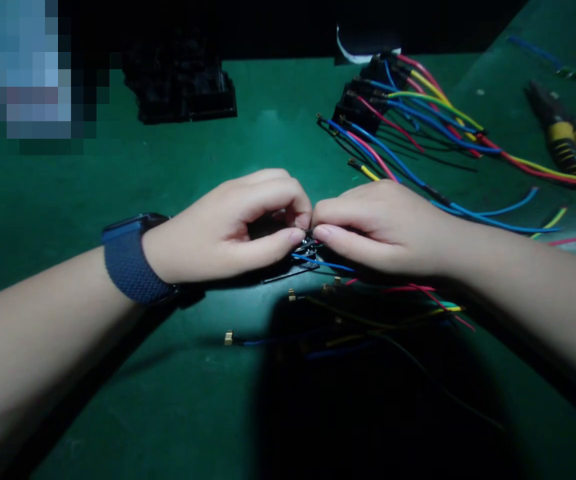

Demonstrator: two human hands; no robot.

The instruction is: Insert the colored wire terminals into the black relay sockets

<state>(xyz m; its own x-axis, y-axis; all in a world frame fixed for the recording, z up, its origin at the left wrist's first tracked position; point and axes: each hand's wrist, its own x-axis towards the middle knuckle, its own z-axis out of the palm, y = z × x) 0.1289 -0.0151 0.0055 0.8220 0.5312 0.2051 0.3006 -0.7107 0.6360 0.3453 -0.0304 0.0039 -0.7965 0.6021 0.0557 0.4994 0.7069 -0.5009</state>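
My left hand (pixel 248 227), with a dark blue watch band (pixel 135 260) at its wrist, is closed in a pinch at the middle of the table. Against it, fingertip to fingertip, my right hand (pixel 388 223) pinches too. Between and just under the fingertips shows a small black part (pixel 308 253) with shiny metal bits, partly hidden by my hands. A blue wire (pixel 335 265) runs from it to the right. Exactly what each pinch holds is covered by the fingers. In front of my hands lie loose wires with brass terminals (pixel 229 338), partly in shadow.
Black plastic housings (pixel 188 100) are grouped at the back left of the green table (pixel 118 167). At the back right, a wired black housing (pixel 361 110) trails blue, red and yellow wires (pixel 443 117). Yellow-handled pliers (pixel 563 140) lie at far right.
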